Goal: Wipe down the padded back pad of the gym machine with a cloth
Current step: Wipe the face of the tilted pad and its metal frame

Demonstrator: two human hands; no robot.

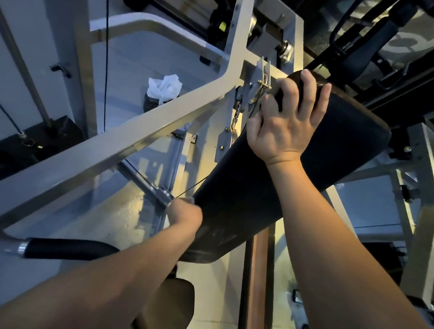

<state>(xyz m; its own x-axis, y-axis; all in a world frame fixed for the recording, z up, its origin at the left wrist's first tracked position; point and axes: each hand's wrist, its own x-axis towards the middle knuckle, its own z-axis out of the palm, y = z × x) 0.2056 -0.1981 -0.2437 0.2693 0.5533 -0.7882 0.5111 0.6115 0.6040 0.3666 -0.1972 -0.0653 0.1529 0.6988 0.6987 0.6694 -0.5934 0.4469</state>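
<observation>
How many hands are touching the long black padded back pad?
2. The right hand holds the long black padded back pad at its upper end; the left hand is at its lower left edge, fingers hidden.

The left hand (184, 212), right hand (288, 120) and forearms (334, 236) are bare.

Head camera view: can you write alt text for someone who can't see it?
A person's right hand grips the top end of a black pad on a grey gym machine; the left hand is at its lower edge, fingers hidden.
</observation>
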